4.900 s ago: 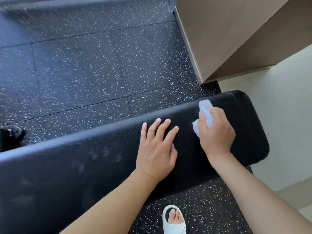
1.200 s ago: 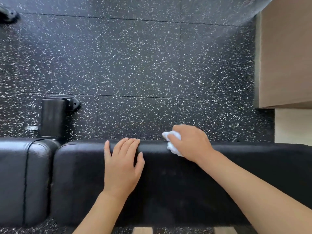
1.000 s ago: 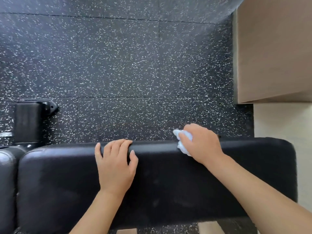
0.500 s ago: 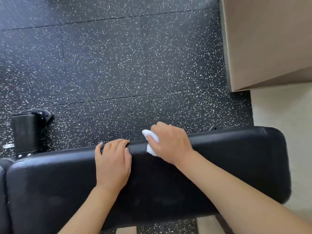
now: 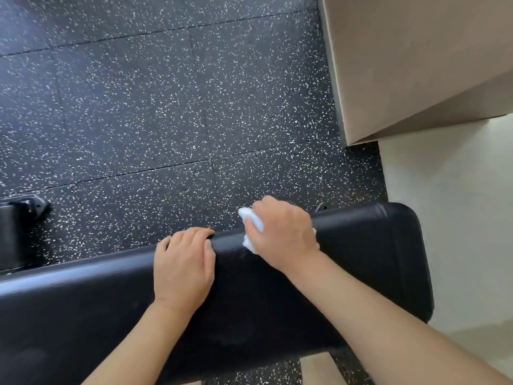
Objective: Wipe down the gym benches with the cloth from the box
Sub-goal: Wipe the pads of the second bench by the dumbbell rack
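A long black padded gym bench (image 5: 374,259) runs across the lower half of the view, its rounded end at the right. My right hand (image 5: 283,232) grips a crumpled white cloth (image 5: 251,227) and holds it against the bench's far edge. Most of the cloth is hidden under the fingers. My left hand (image 5: 183,268) rests palm down on the pad just left of it, with the fingertips curled over the far edge.
Black speckled rubber flooring (image 5: 166,107) lies beyond the bench. A tan wall corner (image 5: 416,65) stands at the upper right, with pale floor (image 5: 458,218) beside the bench's end. A black metal frame part (image 5: 19,218) sits at the left edge.
My right hand has slid the cloth a little way right along the far edge, away from my left hand. The view has shifted slightly, and my left hand stays on the pad.
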